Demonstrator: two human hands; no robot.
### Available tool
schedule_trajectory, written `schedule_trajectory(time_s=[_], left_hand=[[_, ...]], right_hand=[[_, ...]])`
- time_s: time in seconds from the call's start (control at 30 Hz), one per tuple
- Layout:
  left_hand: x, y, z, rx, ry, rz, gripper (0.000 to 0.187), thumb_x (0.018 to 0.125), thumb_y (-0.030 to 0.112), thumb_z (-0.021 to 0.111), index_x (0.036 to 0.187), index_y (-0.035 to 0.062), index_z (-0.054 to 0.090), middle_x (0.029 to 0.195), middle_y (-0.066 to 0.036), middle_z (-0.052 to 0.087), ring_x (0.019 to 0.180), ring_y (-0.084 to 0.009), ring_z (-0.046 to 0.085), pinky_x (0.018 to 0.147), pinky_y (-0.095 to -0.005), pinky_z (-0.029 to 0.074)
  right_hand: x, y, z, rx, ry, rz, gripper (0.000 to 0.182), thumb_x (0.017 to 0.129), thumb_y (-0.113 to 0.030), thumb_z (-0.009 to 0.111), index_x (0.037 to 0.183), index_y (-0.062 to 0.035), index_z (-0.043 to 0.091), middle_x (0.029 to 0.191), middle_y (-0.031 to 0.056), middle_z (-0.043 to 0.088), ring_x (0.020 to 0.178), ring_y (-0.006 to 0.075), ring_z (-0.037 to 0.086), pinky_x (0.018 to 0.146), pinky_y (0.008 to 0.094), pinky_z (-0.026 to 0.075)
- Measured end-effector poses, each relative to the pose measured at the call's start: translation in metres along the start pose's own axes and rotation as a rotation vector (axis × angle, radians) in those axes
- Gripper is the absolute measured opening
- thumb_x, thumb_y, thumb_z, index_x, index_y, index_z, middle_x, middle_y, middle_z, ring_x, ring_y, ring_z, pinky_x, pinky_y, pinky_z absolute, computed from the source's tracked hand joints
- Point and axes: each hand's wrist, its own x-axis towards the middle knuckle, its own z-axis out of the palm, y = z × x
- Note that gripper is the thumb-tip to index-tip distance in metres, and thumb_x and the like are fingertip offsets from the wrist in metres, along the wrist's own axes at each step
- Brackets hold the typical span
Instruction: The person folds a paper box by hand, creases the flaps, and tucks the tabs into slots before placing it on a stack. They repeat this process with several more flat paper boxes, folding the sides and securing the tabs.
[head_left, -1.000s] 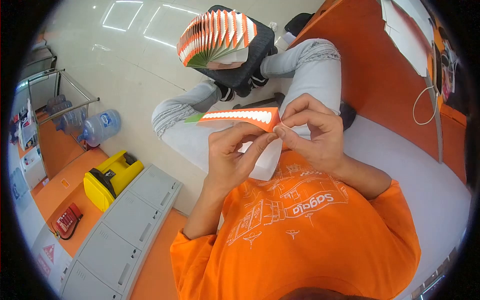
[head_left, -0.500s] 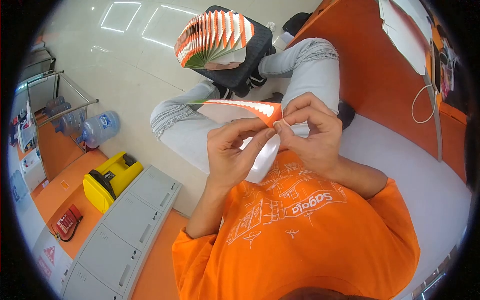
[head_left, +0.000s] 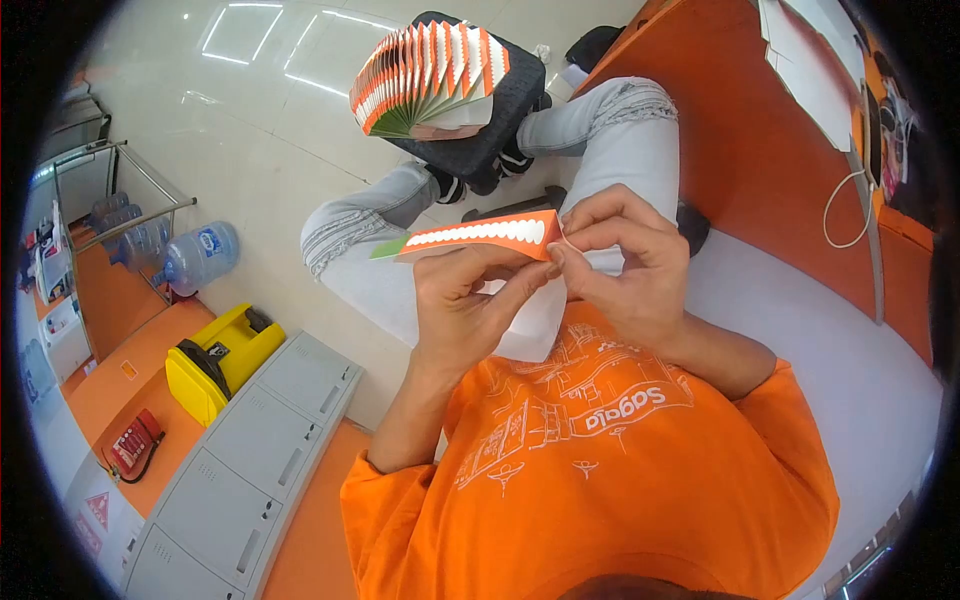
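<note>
A folded paper card [head_left: 480, 232], orange with a white scalloped band and a green far end, is held in front of my shirt. Its white inner sheet [head_left: 535, 322] hangs down between my hands. My left hand [head_left: 455, 305] is closed on the card's lower edge, thumb toward its right end. At that same right end, my right hand [head_left: 630, 262] pinches the corner with thumb and fingers. Whether a thin strip lies between the right fingertips is too small to tell. A fanned stack of similar cards [head_left: 430, 80] stands on a black stool [head_left: 525, 85] beyond my knees.
Grey lockers [head_left: 230, 480] run along the lower left, beside a yellow bin [head_left: 225, 360] and a red fire extinguisher [head_left: 135, 445]. Water bottles [head_left: 200, 258] lie in a metal rack. To my right stands an orange desk [head_left: 700, 120] with white sheets [head_left: 815, 75] and a cable.
The card has tilted, so more of its orange and white face and green end shows. Both hands keep their grip at nearly the same place.
</note>
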Motion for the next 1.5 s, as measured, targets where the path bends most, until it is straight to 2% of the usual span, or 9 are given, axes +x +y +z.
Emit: schedule_trajectory(time_s=[0.2, 0.27, 0.4, 0.67, 0.73, 0.97, 1.03, 1.3, 1.5], left_hand=[[0.004, 0.015, 0.001, 0.065, -0.031, -0.006, 0.017, 0.084, -0.005, 0.08, 0.1, -0.0067, 0.076, 0.093, -0.013, 0.078, 0.081, -0.0184, 0.077, 0.071, -0.0259, 0.061], [0.005, 0.019, -0.001, 0.089, -0.077, -0.007, 0.016, 0.084, -0.011, 0.078, 0.099, -0.0098, 0.072, 0.095, -0.016, 0.076, 0.086, -0.0199, 0.075, 0.078, -0.0307, 0.063], [0.004, 0.014, -0.006, 0.083, -0.056, -0.002, 0.019, 0.084, -0.005, 0.079, 0.102, -0.0071, 0.076, 0.101, -0.014, 0.078, 0.085, -0.0192, 0.077, 0.075, -0.0274, 0.062], [0.005, 0.023, -0.017, -0.028, -0.204, -0.128, 0.017, 0.095, -0.011, 0.062, 0.11, -0.0114, 0.069, 0.112, -0.019, 0.073, 0.096, -0.0226, 0.074, 0.084, -0.0315, 0.061], [0.006, 0.02, -0.014, -0.014, -0.187, -0.095, 0.018, 0.092, -0.01, 0.064, 0.109, -0.0089, 0.072, 0.105, -0.017, 0.074, 0.092, -0.0203, 0.075, 0.079, -0.0297, 0.061], [0.009, 0.017, -0.007, 0.123, -0.059, 0.015, 0.015, 0.088, -0.006, 0.07, 0.103, -0.0052, 0.071, 0.093, -0.013, 0.075, 0.077, -0.02, 0.074, 0.071, -0.0288, 0.06], [0.009, 0.017, -0.007, 0.15, -0.067, 0.029, 0.015, 0.088, -0.006, 0.07, 0.103, -0.005, 0.07, 0.093, -0.013, 0.075, 0.077, -0.0205, 0.074, 0.071, -0.0292, 0.06], [0.01, 0.011, -0.011, 0.118, -0.105, 0.045, 0.015, 0.089, -0.004, 0.07, 0.104, -0.0041, 0.07, 0.09, -0.013, 0.075, 0.079, -0.0212, 0.074, 0.069, -0.0295, 0.057], [0.006, 0.013, -0.005, 0.103, -0.082, 0.011, 0.022, 0.091, -0.004, 0.07, 0.113, -0.0048, 0.067, 0.101, -0.014, 0.072, 0.083, -0.0208, 0.074, 0.071, -0.0291, 0.058]], right_hand=[[0.003, -0.005, -0.013, 0.044, -0.117, 0.035, 0.008, 0.081, -0.001, 0.079, 0.088, 0.0012, 0.077, 0.093, 0.0075, 0.066, 0.083, 0.0157, 0.064, 0.075, 0.0273, 0.051], [0.004, -0.003, -0.014, 0.06, -0.141, 0.029, 0.008, 0.081, -0.001, 0.079, 0.089, 0.001, 0.078, 0.093, 0.0075, 0.066, 0.084, 0.0159, 0.064, 0.076, 0.0277, 0.051], [0.005, -0.006, -0.018, 0.056, -0.186, 0.013, 0.011, 0.082, -0.002, 0.079, 0.093, -0.0001, 0.08, 0.095, 0.0076, 0.066, 0.09, 0.017, 0.063, 0.079, 0.029, 0.05], [0.011, -0.017, -0.028, 0.058, -0.312, 0.102, 0.013, 0.084, -0.005, 0.081, 0.097, -0.0027, 0.081, 0.096, 0.0071, 0.066, 0.092, 0.0172, 0.061, 0.08, 0.0296, 0.05], [0.012, -0.019, -0.03, 0.04, -0.349, 0.092, 0.014, 0.085, -0.005, 0.081, 0.098, -0.0034, 0.081, 0.094, 0.0066, 0.065, 0.091, 0.0166, 0.062, 0.079, 0.0295, 0.051], [0.006, -0.012, -0.019, 0.128, -0.228, 0.144, 0.014, 0.083, -0.003, 0.083, 0.097, -0.0038, 0.082, 0.095, 0.0075, 0.068, 0.089, 0.0157, 0.067, 0.077, 0.027, 0.053], [0.003, -0.011, -0.014, 0.13, -0.157, 0.045, 0.014, 0.082, -0.004, 0.084, 0.096, -0.003, 0.081, 0.098, 0.008, 0.069, 0.09, 0.0157, 0.068, 0.077, 0.0266, 0.054], [0.009, -0.017, -0.012, 0.137, -0.166, 0.026, 0.014, 0.083, -0.002, 0.083, 0.096, -0.002, 0.081, 0.099, 0.0066, 0.067, 0.093, 0.0163, 0.067, 0.081, 0.0273, 0.055], [0.006, -0.017, -0.009, 0.147, -0.123, 0.037, 0.012, 0.083, -0.001, 0.082, 0.095, -0.0005, 0.08, 0.103, 0.0077, 0.066, 0.096, 0.0167, 0.066, 0.081, 0.0277, 0.056]])
